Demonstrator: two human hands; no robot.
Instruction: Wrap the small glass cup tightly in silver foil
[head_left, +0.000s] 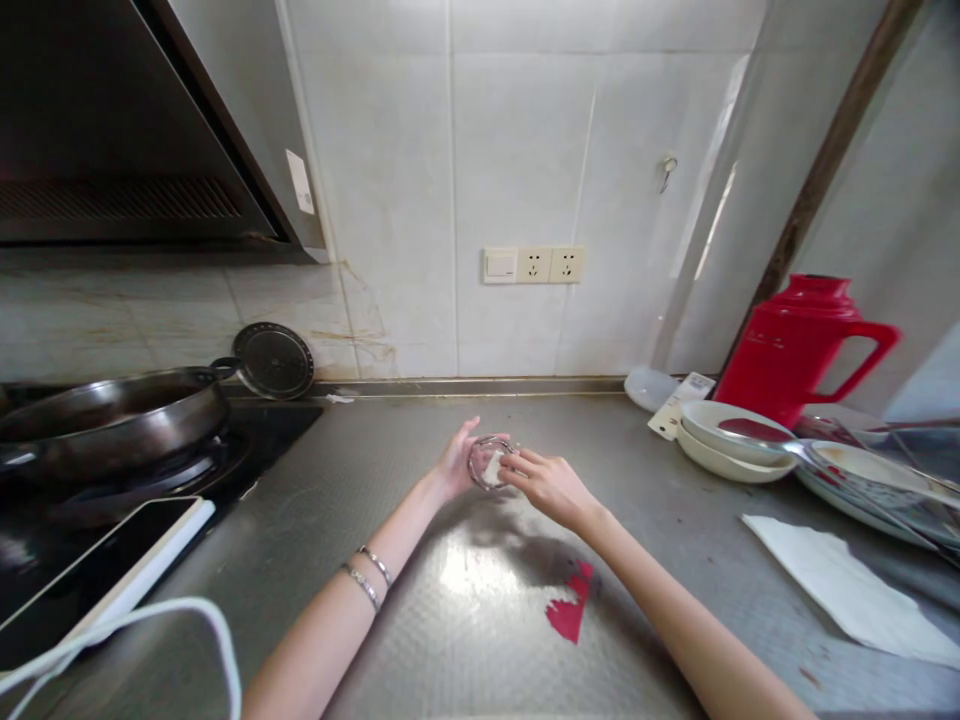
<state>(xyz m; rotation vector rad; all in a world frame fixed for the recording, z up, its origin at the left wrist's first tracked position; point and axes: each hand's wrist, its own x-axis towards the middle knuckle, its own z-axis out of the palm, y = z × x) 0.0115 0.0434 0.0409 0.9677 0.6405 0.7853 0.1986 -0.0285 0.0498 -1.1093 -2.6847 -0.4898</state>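
Above the middle of the counter, my left hand [454, 462] is wrapped round the side of a small clear glass [480, 467], tilted with its round mouth facing me. My right hand [546, 482] reaches in from the right, fingers bent together at the rim. Its fingertips press a white wad of tissue [493, 467] against the inside of the glass. How far the fingers go in is partly hidden. Two bracelets circle my left wrist. Below my hands, a torn red scrap [571, 603] lies on the steel counter [465, 660].
To the left, a steel pan [112, 425] sits on the black stove, with a phone [97, 575] and white cable [202, 605] in front. On the right are a red thermos [787, 345], stacked white bowls [735, 460], plates [862, 490] and a folded white napkin [847, 580].
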